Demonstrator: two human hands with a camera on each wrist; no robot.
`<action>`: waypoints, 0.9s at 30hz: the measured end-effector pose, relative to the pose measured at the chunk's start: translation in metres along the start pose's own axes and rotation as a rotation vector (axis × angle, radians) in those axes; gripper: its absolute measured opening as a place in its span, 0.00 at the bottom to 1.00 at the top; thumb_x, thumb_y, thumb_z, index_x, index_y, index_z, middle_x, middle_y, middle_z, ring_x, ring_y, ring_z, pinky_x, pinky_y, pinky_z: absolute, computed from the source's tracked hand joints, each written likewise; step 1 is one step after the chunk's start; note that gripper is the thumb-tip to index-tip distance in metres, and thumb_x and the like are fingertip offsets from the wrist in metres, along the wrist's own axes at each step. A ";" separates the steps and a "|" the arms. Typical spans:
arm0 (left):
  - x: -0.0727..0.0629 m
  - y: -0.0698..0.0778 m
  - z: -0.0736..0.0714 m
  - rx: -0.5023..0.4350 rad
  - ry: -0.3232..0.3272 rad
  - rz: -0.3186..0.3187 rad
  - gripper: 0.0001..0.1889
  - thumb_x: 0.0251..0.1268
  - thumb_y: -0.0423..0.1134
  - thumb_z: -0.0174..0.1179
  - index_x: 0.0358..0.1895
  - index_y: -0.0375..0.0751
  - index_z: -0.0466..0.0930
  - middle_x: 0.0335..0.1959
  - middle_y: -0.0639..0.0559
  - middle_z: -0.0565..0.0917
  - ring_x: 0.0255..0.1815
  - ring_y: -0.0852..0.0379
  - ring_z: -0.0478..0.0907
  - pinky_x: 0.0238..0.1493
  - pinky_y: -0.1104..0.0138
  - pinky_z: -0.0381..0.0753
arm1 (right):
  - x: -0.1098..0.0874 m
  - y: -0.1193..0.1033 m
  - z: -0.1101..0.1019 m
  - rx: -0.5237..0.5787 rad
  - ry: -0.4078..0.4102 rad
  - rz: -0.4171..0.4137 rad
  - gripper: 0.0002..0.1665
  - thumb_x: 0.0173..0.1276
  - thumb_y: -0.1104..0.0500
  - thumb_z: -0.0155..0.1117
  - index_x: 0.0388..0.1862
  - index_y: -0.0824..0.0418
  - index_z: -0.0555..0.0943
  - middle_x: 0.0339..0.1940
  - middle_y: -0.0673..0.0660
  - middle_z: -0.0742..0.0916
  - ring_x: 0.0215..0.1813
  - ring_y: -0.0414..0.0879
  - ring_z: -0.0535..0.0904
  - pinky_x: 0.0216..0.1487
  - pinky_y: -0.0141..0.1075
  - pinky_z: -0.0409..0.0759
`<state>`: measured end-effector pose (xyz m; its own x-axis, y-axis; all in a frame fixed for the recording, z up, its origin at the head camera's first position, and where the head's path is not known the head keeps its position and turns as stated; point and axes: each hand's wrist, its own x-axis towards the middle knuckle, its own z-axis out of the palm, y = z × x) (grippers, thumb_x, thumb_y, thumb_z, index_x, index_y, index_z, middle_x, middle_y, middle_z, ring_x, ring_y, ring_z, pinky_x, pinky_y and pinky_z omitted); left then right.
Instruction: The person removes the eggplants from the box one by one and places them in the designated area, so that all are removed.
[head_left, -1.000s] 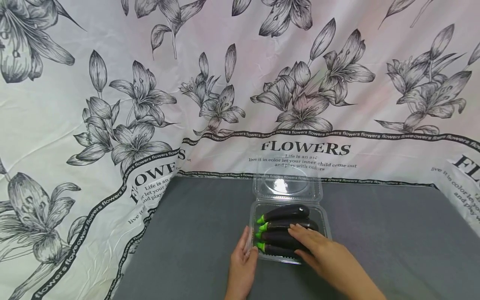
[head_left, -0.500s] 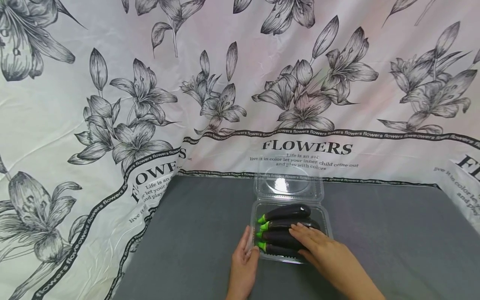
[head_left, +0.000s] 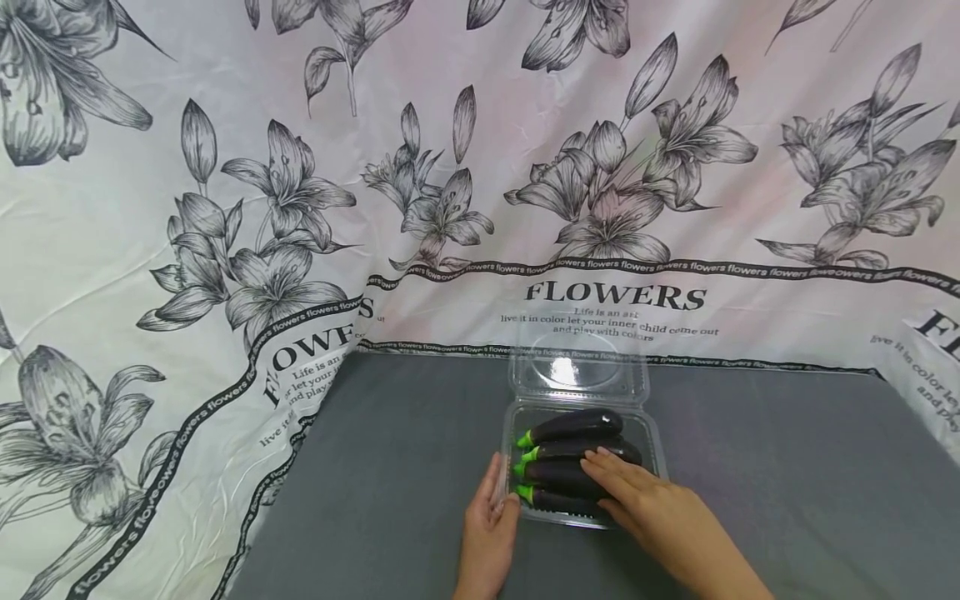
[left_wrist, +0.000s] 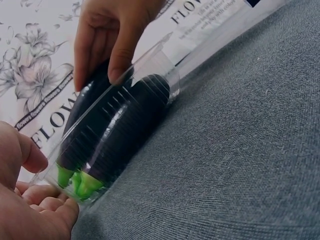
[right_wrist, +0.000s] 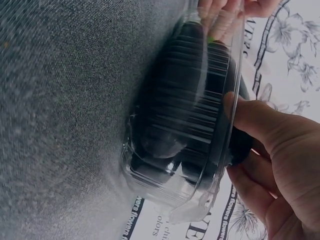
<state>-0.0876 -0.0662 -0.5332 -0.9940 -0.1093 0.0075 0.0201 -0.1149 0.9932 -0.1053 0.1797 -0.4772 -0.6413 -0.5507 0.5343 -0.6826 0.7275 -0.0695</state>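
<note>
A clear plastic clamshell container (head_left: 656,437) stands on the grey cloth, its lid (head_left: 600,387) tipped back. Several dark purple eggplants lie side by side in it, green stem ends to the left; the farthest eggplant (head_left: 573,424) is fully visible. My left hand (head_left: 487,527) holds the container's left side, thumb by the near corner and curled fingers against the outer wall. From the right, my right hand (head_left: 663,510) grips an upper eggplant (head_left: 558,477), covering its right end. In the right wrist view the thumb lies inside the rim, fingers across the eggplant (right_wrist: 242,147).
Grey cloth (head_left: 390,475) covers the table around the container. Behind it and to the left hangs a white curtain (head_left: 442,308) printed with flowers and lettering, close behind the raised lid.
The right thumb has shifted slightly right along the eggplants since the earliest frame. Container, eggplants and left hand look the same, apart from a slight shift of the view.
</note>
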 end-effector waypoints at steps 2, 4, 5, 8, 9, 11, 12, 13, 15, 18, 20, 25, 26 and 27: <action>0.000 0.000 0.000 0.006 0.009 -0.009 0.33 0.76 0.26 0.56 0.82 0.37 0.62 0.80 0.37 0.66 0.60 0.55 0.78 0.38 0.79 0.73 | -0.001 0.001 -0.002 0.014 0.011 -0.003 0.40 0.52 0.57 0.85 0.67 0.53 0.84 0.64 0.55 0.88 0.52 0.49 0.90 0.35 0.43 0.87; 0.000 0.001 0.001 0.014 0.019 -0.017 0.33 0.76 0.27 0.57 0.82 0.39 0.63 0.79 0.36 0.68 0.34 0.62 0.75 0.25 0.74 0.65 | -0.002 0.001 -0.004 0.032 0.024 -0.002 0.33 0.63 0.52 0.80 0.68 0.52 0.84 0.64 0.55 0.88 0.51 0.50 0.90 0.34 0.43 0.87; 0.000 0.001 0.001 0.018 0.025 -0.022 0.33 0.75 0.27 0.57 0.82 0.40 0.64 0.78 0.36 0.69 0.25 0.64 0.66 0.22 0.73 0.61 | -0.002 0.002 -0.005 0.044 0.032 0.000 0.29 0.70 0.48 0.75 0.68 0.52 0.84 0.63 0.55 0.88 0.51 0.50 0.90 0.35 0.43 0.87; -0.001 0.001 0.001 0.026 0.036 -0.028 0.33 0.75 0.27 0.58 0.82 0.41 0.65 0.76 0.36 0.71 0.15 0.67 0.51 0.18 0.74 0.57 | -0.003 0.002 -0.007 0.065 0.054 0.004 0.29 0.84 0.37 0.51 0.69 0.51 0.83 0.63 0.54 0.89 0.49 0.49 0.91 0.35 0.42 0.87; -0.001 0.001 0.001 0.025 0.037 -0.027 0.33 0.75 0.27 0.58 0.82 0.41 0.65 0.76 0.35 0.71 0.15 0.67 0.51 0.19 0.75 0.57 | -0.004 0.001 -0.008 0.071 0.061 0.007 0.33 0.85 0.35 0.43 0.69 0.51 0.83 0.63 0.54 0.89 0.49 0.49 0.91 0.35 0.41 0.87; -0.002 0.001 0.001 0.026 0.037 -0.022 0.33 0.74 0.27 0.58 0.82 0.40 0.65 0.77 0.35 0.70 0.16 0.68 0.50 0.20 0.75 0.57 | -0.005 0.001 -0.009 0.070 0.076 0.010 0.36 0.85 0.34 0.37 0.69 0.51 0.83 0.63 0.54 0.89 0.49 0.48 0.91 0.35 0.40 0.87; -0.002 0.002 0.002 0.027 0.036 -0.019 0.33 0.74 0.26 0.58 0.81 0.40 0.65 0.78 0.35 0.70 0.16 0.67 0.50 0.20 0.75 0.57 | -0.005 0.000 -0.010 0.068 0.085 0.009 0.37 0.85 0.34 0.36 0.69 0.51 0.83 0.63 0.54 0.89 0.50 0.48 0.91 0.35 0.39 0.86; -0.003 0.002 0.001 0.028 0.035 -0.018 0.33 0.74 0.26 0.57 0.81 0.39 0.65 0.78 0.35 0.69 0.18 0.66 0.51 0.20 0.74 0.57 | -0.005 0.000 -0.010 0.068 0.094 0.004 0.37 0.85 0.34 0.37 0.69 0.52 0.83 0.63 0.54 0.89 0.50 0.48 0.91 0.35 0.39 0.86; -0.003 0.002 0.001 0.030 0.028 -0.018 0.33 0.75 0.26 0.57 0.82 0.38 0.63 0.79 0.36 0.67 0.25 0.66 0.65 0.22 0.73 0.58 | -0.005 0.001 -0.011 0.068 0.117 -0.002 0.36 0.86 0.35 0.38 0.69 0.53 0.83 0.63 0.54 0.89 0.51 0.48 0.91 0.35 0.38 0.86; -0.001 0.003 0.001 0.035 0.015 -0.022 0.33 0.76 0.27 0.57 0.83 0.38 0.62 0.81 0.38 0.65 0.55 0.54 0.77 0.24 0.71 0.59 | -0.004 0.002 -0.014 0.068 0.141 -0.001 0.34 0.86 0.36 0.41 0.69 0.54 0.83 0.64 0.55 0.88 0.51 0.48 0.91 0.35 0.37 0.86; -0.001 0.003 0.001 0.035 0.004 -0.019 0.34 0.77 0.28 0.57 0.83 0.38 0.60 0.81 0.40 0.64 0.71 0.50 0.70 0.31 0.77 0.67 | -0.005 0.004 -0.015 0.066 0.149 0.015 0.33 0.87 0.37 0.43 0.70 0.54 0.83 0.64 0.55 0.88 0.50 0.49 0.91 0.35 0.38 0.86; -0.001 0.002 -0.001 0.034 -0.009 -0.006 0.33 0.77 0.28 0.57 0.83 0.36 0.60 0.81 0.40 0.65 0.79 0.48 0.65 0.57 0.79 0.71 | -0.011 0.008 -0.018 0.026 0.144 0.083 0.37 0.86 0.33 0.41 0.71 0.54 0.82 0.64 0.55 0.88 0.47 0.49 0.91 0.31 0.40 0.86; -0.002 0.002 -0.002 0.034 -0.012 -0.007 0.33 0.78 0.28 0.56 0.83 0.36 0.60 0.81 0.40 0.64 0.79 0.48 0.64 0.58 0.79 0.71 | -0.012 0.008 -0.019 0.018 0.145 0.097 0.38 0.85 0.32 0.40 0.71 0.55 0.82 0.64 0.56 0.88 0.46 0.49 0.92 0.30 0.39 0.86; -0.002 0.002 -0.002 0.037 -0.012 -0.013 0.33 0.77 0.29 0.57 0.83 0.37 0.60 0.81 0.40 0.64 0.73 0.49 0.72 0.52 0.78 0.73 | -0.013 0.009 -0.020 0.009 0.144 0.111 0.38 0.85 0.31 0.39 0.72 0.54 0.82 0.64 0.56 0.88 0.45 0.49 0.92 0.29 0.39 0.85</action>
<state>-0.0853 -0.0681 -0.5311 -0.9954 -0.0958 -0.0047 0.0030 -0.0794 0.9968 -0.0956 0.2015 -0.4683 -0.6566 -0.4025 0.6379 -0.6138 0.7766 -0.1419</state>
